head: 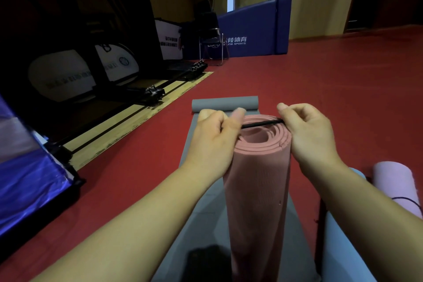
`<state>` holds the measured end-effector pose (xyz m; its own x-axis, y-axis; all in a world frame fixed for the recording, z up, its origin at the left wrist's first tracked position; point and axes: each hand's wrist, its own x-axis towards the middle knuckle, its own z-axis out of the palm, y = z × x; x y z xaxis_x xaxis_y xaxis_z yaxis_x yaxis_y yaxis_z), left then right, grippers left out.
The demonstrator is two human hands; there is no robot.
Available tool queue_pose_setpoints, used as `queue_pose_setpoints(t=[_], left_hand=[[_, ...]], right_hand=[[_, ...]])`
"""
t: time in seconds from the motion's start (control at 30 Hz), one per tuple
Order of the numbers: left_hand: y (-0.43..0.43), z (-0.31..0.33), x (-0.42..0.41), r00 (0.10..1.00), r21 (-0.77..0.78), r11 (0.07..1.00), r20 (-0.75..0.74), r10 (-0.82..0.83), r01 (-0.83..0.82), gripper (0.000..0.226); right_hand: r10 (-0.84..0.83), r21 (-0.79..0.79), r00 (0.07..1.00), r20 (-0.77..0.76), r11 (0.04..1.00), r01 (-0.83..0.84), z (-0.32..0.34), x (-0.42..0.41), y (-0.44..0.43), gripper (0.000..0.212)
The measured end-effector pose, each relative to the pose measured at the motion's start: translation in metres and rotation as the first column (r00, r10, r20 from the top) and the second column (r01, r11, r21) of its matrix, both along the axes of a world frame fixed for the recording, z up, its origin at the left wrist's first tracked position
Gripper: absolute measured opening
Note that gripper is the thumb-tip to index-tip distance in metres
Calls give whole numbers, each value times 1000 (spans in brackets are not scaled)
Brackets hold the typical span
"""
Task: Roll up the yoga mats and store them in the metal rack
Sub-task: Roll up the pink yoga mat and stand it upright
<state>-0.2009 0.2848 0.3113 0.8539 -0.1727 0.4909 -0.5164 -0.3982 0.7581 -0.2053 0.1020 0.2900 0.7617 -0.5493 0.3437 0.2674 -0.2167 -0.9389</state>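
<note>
The rolled mat [258, 181] in the middle is dusty pink with a fine ribbed texture; a black band [261, 124] crosses its end. Beneath lies a grey mat [225, 103] on the red floor [343, 89]. Far off, a blue pad [251, 30] bears white lettering; near right, a lilac roll [396, 181].

Bare left hand [214, 137] and bare right hand [307, 133] (short, rounded nails).

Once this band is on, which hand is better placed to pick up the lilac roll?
Probably the right hand: the lilac roll lies on its side of the pink roll, away from the left hand.
</note>
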Motion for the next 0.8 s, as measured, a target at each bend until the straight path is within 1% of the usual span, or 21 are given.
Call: queue_pose_setpoints(t=[0.07, 0.1, 0.13, 0.17, 0.2, 0.3, 0.43, 0.53, 0.6, 0.67, 0.73, 0.8], left_hand=[[2, 3, -3, 993, 68, 991, -47, -109, 112, 62], [3, 5, -5, 984, 133, 976, -73, -163, 172, 67], [6, 6, -6, 977, 214, 954, -87, -197, 211, 78], [9, 6, -7, 973, 275, 934, -90, -212, 229, 86], [11, 6, -7, 975, 305, 926, -72, -211, 223, 87], [14, 4, -5, 986, 268, 950, -4, -166, 161, 81], [17, -4, 3, 993, 197, 977, 56, -100, 87, 74], [21, -9, 9, 996, 145, 988, 56, -64, 55, 77], [22, -12, 14, 997, 116, 993, 73, -31, 22, 75], [24, -14, 18, 994, 105, 994, 107, 3, -14, 71], [26, -15, 20, 992, 100, 995, 128, 5, -18, 69], [28, -14, 21, 988, 95, 996, 154, -10, -4, 68]], right_hand=[[-17, -13, 1000, 11, 1000, 18, 0, -1, -4, 31], [-25, -15, 999, 21, 1000, 25, 0, -1, -6, 30], [-29, -15, 999, 25, 999, 29, 0, -2, -9, 29], [-30, -18, 999, 28, 999, 30, 0, -2, -9, 28], [-27, -27, 999, 29, 999, 28, 0, -2, -10, 29], [-4, -54, 1000, 27, 998, 6, 0, -4, -6, 30], [89, -7, 996, 33, 996, -89, 1, -7, -2, 28], [241, 35, 970, -2, 970, -241, 0, -10, -2, 42], [374, 49, 927, -35, 927, -373, -1, -11, -4, 47], [476, 64, 877, -66, 879, -472, 0, -12, -10, 57], [521, 52, 849, -85, 853, -519, -1, -11, -16, 68], [533, 13, 841, -88, 845, -534, -3, -11, -20, 76]])
